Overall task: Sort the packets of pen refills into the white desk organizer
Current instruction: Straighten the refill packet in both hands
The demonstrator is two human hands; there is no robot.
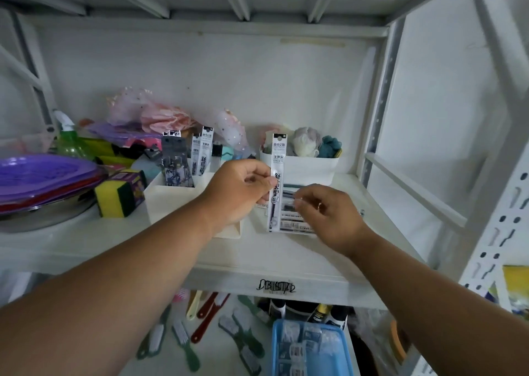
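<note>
My left hand [239,188] pinches a long white packet of pen refills [276,172] and holds it upright above the shelf. Just to the right, my right hand [323,212] hovers with curled fingers over a small pile of refill packets [292,218] lying flat on the shelf, fingertips touching the top one. The white desk organizer [171,201] stands left of my left hand. Two white refill packets [201,152] and dark patterned packets [174,163] stand upright in its back compartment.
A second white bin [306,166] with soft toys stands behind the pile. Yellow-green sponges [114,198], purple plates [43,175] and a green spray bottle [70,140] crowd the left. Brushes and a blue tray [312,350] lie on the shelf below.
</note>
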